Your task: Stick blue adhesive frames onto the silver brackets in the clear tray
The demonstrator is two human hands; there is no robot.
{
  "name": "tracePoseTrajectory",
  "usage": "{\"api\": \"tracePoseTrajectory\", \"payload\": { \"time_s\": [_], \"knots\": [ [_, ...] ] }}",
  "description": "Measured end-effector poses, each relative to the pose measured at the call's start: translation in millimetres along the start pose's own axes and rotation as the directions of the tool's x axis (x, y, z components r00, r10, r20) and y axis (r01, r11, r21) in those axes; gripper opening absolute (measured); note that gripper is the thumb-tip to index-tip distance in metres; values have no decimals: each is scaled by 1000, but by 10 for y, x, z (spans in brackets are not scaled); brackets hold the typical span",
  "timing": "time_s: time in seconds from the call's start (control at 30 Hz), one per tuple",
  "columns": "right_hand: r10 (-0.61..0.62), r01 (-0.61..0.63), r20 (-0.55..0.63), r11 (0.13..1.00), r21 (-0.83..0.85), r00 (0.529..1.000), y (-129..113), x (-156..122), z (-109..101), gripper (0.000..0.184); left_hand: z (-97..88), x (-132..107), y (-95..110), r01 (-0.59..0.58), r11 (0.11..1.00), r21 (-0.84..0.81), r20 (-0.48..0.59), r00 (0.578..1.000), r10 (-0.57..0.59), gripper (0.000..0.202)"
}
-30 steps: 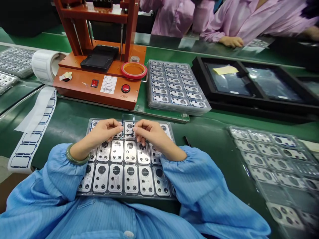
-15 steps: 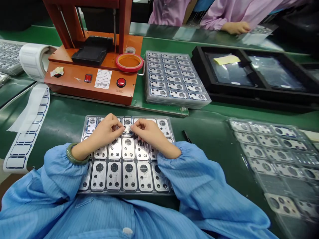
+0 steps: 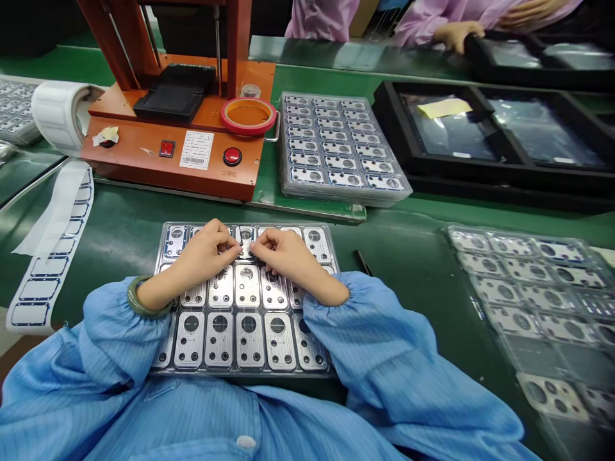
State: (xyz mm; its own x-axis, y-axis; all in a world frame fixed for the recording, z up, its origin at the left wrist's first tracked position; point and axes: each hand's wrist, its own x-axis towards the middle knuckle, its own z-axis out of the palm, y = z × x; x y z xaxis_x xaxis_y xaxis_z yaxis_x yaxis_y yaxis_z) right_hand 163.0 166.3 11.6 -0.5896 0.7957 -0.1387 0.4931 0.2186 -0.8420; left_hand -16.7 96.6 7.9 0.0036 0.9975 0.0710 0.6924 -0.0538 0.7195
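A clear plastic tray [image 3: 158,282] in front of me holds rows of silver metal plates, each with one large round opening and smaller holes. Over a plate [image 3: 246,237] in the back row, my left hand [image 3: 211,250] pinches the left side of a thin dark adhesive frame sticker [image 3: 247,258]. My right hand [image 3: 281,253] is closed in a pinch at its right side. The fingertips hide most of the pinched edges. A plate [image 3: 175,242] at the back left corner carries a blue frame around its border.
Behind stands an orange press [image 3: 168,157] with red tape [image 3: 248,116] on it. A strip of blue frame stickers [image 3: 38,288] hangs left. Stacked trays [image 3: 341,147], black foam boxes [image 3: 494,173], a black pen [image 3: 362,262] and another tray [image 3: 533,275] lie right. A co-worker's hand [image 3: 459,35] shows across the bench.
My hands stay almost still over the same plate. Across the bench, a black box now lies by the co-worker's hand where a clear sheet was. The view has shifted slightly.
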Motion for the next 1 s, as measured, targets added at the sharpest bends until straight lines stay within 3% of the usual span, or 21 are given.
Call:
{"api": "tracePoseTrajectory", "payload": {
  "time_s": [0.37,1.0],
  "knots": [
    [23,-23,4,1000,10,1000,-39,-11,-4,16,-2,1,0,-4,1000,-4,-7,1000,4,15],
    [-61,60,-7,996,-72,998,-25,-19,-11,16,7,-14,-33,-23,999,47,51,998,20,10]
  ]
}}
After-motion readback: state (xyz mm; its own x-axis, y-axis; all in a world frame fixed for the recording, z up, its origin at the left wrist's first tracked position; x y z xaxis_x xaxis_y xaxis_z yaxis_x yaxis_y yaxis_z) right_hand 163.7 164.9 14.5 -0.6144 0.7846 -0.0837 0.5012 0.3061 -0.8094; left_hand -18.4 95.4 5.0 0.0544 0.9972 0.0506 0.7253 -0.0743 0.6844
